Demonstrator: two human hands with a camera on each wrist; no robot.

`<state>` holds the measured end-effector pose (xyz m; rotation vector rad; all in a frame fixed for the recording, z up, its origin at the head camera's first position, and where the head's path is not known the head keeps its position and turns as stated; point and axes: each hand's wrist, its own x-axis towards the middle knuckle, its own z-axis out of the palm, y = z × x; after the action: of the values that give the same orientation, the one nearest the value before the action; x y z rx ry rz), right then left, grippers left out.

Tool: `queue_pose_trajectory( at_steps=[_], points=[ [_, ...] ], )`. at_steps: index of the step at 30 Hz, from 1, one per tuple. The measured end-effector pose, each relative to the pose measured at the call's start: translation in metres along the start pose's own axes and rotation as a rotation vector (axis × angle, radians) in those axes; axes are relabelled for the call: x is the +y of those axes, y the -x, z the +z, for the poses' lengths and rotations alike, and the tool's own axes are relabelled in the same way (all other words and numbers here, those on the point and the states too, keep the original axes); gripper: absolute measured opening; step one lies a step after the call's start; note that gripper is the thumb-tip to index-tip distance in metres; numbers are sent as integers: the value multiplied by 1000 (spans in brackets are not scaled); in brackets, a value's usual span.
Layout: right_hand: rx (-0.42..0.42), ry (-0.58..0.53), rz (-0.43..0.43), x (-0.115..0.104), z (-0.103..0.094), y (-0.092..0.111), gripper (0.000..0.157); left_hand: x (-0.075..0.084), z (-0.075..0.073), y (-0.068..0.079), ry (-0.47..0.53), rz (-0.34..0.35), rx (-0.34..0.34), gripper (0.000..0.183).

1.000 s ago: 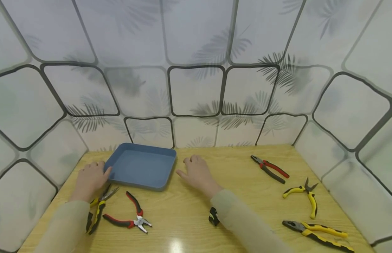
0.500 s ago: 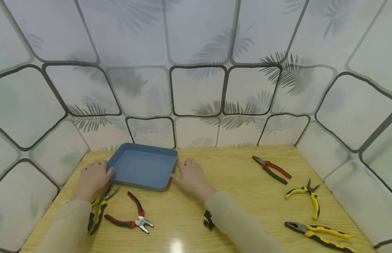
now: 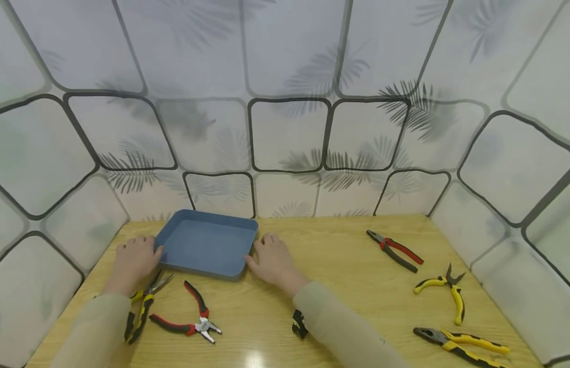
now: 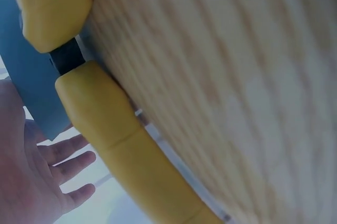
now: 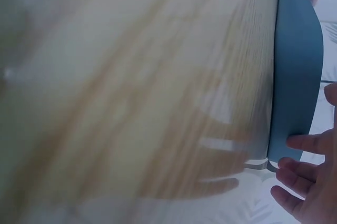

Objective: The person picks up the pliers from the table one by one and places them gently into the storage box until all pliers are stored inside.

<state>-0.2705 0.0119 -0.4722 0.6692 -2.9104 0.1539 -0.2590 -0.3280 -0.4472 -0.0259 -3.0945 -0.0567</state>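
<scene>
A shallow blue tray [image 3: 206, 245] lies on the wooden table toward the back left. At its left end is my left hand [image 3: 135, 258], the thumb touching the rim; in the left wrist view, its fingers extend past the tray's corner. My right hand [image 3: 272, 260] touches the right end with its thumb and fingers extended, as the right wrist view also shows. Long-nose pliers [image 3: 148, 301] with yellow-black handles lie beneath the left wrist, partly hidden by it. Beside them are spread red-black pliers [image 3: 203, 325]. Yellow handles [image 4: 105, 108] fill much of the left wrist view.
Toward the right of the table [image 3: 340, 266] lie red-black pliers [image 3: 390, 248], small yellow pliers [image 3: 450, 281] and yellow-black pliers [image 3: 446, 338]. A patterned cloth wall [image 3: 289, 133] encloses the back and both sides.
My right hand has moved left from beside the tray until its thumb and fingers reach the right end. The left hand stays at the left end, and the tray looks unmoved.
</scene>
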Motion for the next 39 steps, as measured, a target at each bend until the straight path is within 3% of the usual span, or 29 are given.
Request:
queue_pose_trajectory(
  at_steps=[9, 17, 25, 34, 39],
  points=[
    [-31, -15, 40, -4, -5, -4, 60, 0, -3, -3, -19, 38, 4, 53],
    [-73, -54, 105, 5, -2, -4, 63, 6, -2, -8, -19, 76, 11, 55],
    [-106, -21, 115, 7, -6, -3, 57, 13, -3, -8, -72, 101, 17, 51],
    [-114, 16, 114, 16, -4, -3, 63, 21, -9, -10, -118, 148, -24, 44],
    [-127, 21, 112, 22, -4, -1, 56, 24, -8, -11, -140, 163, -42, 48]
  ],
)
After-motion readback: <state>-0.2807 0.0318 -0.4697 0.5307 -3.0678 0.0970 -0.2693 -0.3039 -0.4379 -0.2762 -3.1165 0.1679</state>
